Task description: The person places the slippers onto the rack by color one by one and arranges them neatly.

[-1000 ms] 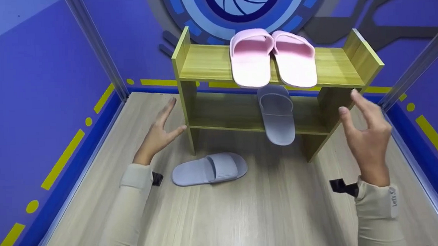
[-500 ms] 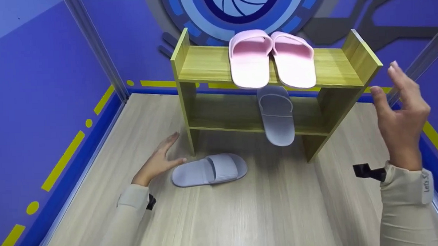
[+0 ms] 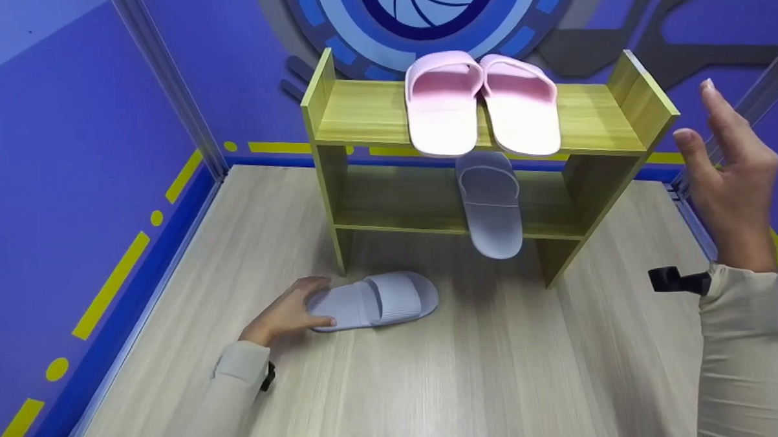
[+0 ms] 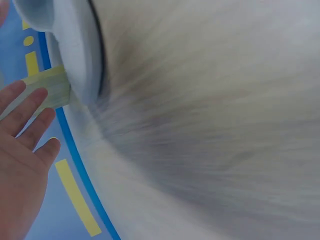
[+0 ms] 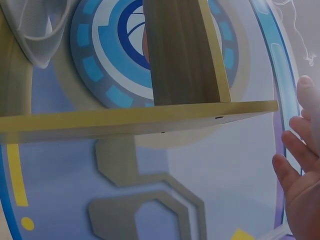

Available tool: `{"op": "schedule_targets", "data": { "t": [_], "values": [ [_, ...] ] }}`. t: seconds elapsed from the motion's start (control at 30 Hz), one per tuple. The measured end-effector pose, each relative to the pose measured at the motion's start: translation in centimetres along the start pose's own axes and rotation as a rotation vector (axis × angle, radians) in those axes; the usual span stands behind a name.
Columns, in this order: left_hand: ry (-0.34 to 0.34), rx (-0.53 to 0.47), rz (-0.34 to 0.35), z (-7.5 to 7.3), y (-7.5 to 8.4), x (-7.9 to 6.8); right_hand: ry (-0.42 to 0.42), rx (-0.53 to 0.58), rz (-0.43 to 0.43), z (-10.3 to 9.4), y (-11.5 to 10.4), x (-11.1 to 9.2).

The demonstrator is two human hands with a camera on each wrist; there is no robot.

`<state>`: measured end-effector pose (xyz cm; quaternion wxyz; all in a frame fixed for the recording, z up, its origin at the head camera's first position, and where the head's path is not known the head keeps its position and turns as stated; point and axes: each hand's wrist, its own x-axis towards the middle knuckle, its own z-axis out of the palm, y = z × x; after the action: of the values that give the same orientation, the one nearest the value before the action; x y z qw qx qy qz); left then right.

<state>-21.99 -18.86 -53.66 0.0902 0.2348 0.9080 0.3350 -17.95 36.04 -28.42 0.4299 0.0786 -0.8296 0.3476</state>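
Note:
A grey slide slipper [image 3: 395,299] lies on the floor in front of the rack, its heel to the left. Around that heel my left hand [image 3: 289,312] has come down, thumb along the near edge and fingers along the far edge. In the left wrist view, this hand [image 4: 22,155] shows fairly straight, spread fingers close to the slipper [image 4: 82,55]. My right hand [image 3: 737,180] is raised beside the right end of the rack, fingers extended and holding nothing. The right wrist view shows that hand [image 5: 302,175] near the rack's side panel [image 5: 135,120].
On the wooden shoe rack [image 3: 359,119], a left pink slipper [image 3: 443,106] and a right pink slipper [image 3: 521,107] stand on the top shelf. Another grey slipper [image 3: 492,208] rests on the middle shelf, heel jutting past its front edge. Blue walls [image 3: 83,158] enclose the floor.
My left hand has lowered from beside the rack to the heel of the floor slipper. My right hand has moved right and up, away from the rack. The slippers have stayed put.

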Motion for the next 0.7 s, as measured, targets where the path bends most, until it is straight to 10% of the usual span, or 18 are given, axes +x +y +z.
{"op": "schedule_targets", "data": {
  "t": [0.7],
  "values": [
    [-0.076,0.028,0.016,1.6,-1.4,-0.2,-0.070,0.069,-0.029,0.4,0.9,2.0]
  ]
}}
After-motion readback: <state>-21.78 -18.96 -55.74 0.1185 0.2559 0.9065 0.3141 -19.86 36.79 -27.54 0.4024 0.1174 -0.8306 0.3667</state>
